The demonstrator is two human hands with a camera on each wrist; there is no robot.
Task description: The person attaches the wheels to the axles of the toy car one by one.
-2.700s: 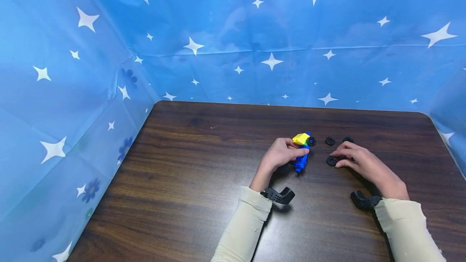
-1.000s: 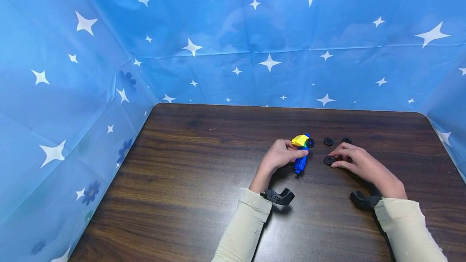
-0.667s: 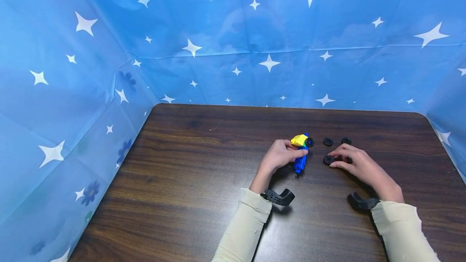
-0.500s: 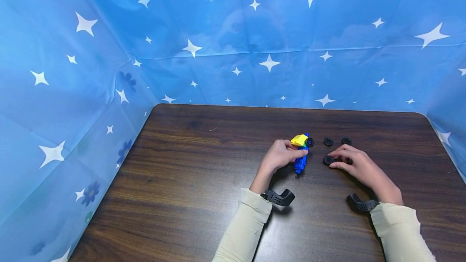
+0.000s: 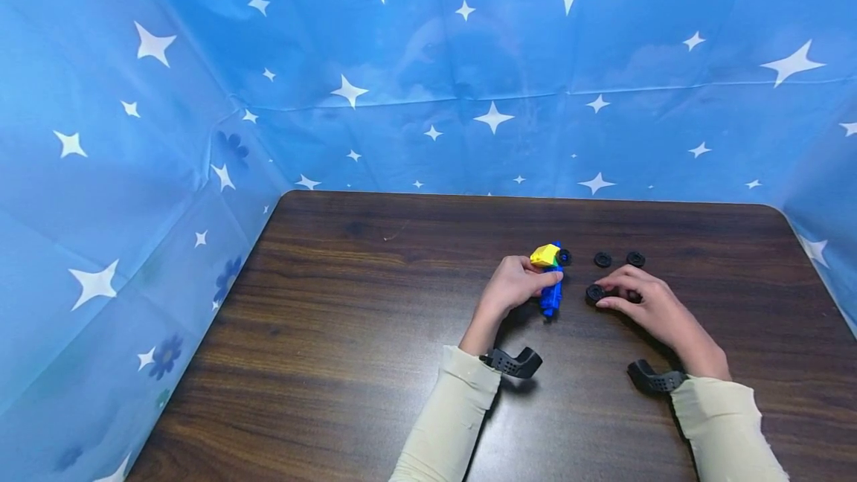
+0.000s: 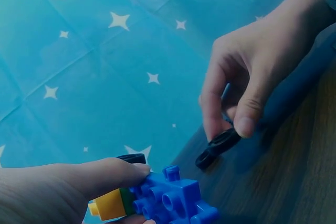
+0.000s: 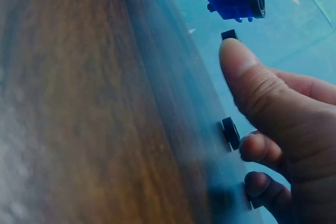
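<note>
My left hand (image 5: 514, 285) grips a small toy car with a blue chassis (image 5: 551, 302) and a yellow block (image 5: 545, 255), thumb across its top. One black wheel (image 5: 565, 257) is fitted on the car's far right side; the right wrist view shows this wheel (image 7: 257, 2) too. To the right, my right hand (image 5: 646, 307) pinches a loose black wheel (image 5: 594, 294) between thumb and fingers, tilted and a short gap from the car. In the right wrist view, the thumb covers most of this held wheel (image 7: 229, 34).
Two loose black wheels (image 5: 602, 259) lie on the brown wooden table (image 5: 375, 333) beyond the right hand. Another dark wheel (image 5: 634, 295) shows partly behind its fingers. A blue star-patterned cloth (image 5: 415, 58) stands along the back and left of the table.
The right hand has taken hold of the wheel and shifted left with it, nearer the car. The left hand keeps its grip, and the car has turned slightly.
</note>
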